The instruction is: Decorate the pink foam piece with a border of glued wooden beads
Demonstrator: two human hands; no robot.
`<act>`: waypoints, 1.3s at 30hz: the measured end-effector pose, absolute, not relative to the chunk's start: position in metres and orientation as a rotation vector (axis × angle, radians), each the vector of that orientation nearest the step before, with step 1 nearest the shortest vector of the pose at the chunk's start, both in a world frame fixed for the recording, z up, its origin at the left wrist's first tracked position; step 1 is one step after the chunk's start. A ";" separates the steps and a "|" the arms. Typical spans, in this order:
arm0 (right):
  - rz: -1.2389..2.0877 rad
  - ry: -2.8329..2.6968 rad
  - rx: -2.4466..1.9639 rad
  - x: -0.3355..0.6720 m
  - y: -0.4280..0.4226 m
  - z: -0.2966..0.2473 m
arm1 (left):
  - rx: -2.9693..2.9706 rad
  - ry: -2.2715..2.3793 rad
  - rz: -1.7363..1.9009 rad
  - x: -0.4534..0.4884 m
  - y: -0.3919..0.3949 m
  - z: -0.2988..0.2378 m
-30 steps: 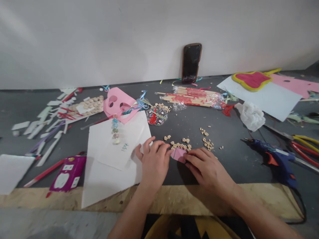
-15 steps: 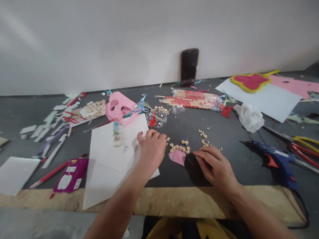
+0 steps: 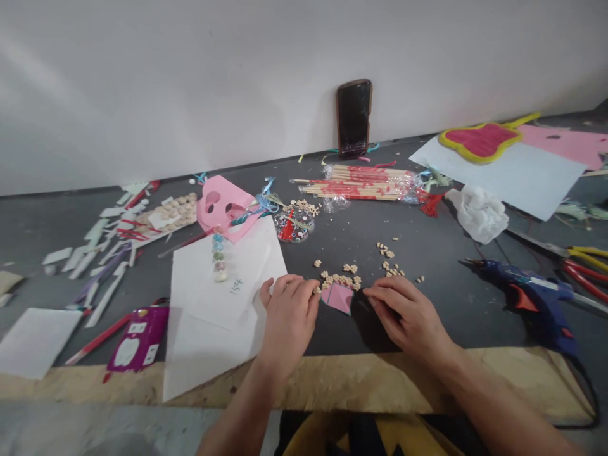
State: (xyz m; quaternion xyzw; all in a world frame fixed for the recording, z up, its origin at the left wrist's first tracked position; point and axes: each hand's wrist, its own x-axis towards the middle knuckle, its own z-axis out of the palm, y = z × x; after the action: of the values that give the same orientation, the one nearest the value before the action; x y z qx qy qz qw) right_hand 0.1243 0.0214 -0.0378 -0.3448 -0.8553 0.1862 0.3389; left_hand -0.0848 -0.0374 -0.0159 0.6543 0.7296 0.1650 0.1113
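Observation:
A small pink paper piece (image 3: pixel 338 296) lies on the dark table top (image 3: pixel 437 253), with a row of small wooden beads (image 3: pixel 342 279) along its far edge. My left hand (image 3: pixel 289 311) rests on the corner of a white sheet (image 3: pixel 209 297). Its fingers are pressed together and their tips pinch a bead at the pink piece's left edge. My right hand (image 3: pixel 405 310) lies just right of the pink piece. Its fingers are stretched loosely on the table, a little apart from the paper, and hold nothing I can see.
A blue glue gun (image 3: pixel 527 292) and red and yellow pliers (image 3: pixel 584 263) lie at the right. A stick bundle (image 3: pixel 365 182), a phone (image 3: pixel 354 117) leaning on the wall, a tissue (image 3: pixel 477 212), a pink mask (image 3: pixel 225 206) and a magenta packet (image 3: pixel 135 339) surround me.
My left hand reached out over the white sheet towards the beads, then came back to the pink piece's left edge. My right hand let go of the pink piece and drew slightly right.

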 end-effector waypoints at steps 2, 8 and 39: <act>0.484 -2.231 -0.895 0.124 0.021 -0.038 | 1.888 2.145 0.512 -0.082 -0.038 -0.019; 0.498 -2.239 -0.895 0.125 0.022 -0.039 | 1.841 2.139 0.529 -0.079 -0.034 -0.019; 0.424 -2.434 -0.843 0.118 0.025 -0.019 | 1.886 2.266 0.518 -0.080 -0.037 -0.027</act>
State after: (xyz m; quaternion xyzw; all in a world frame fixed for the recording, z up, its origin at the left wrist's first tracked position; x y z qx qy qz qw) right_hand 0.1177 0.0247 -0.0194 -0.3115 -0.8997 0.1566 0.2627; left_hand -0.0804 -0.0374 -0.0271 0.6282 0.7550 0.1725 0.0741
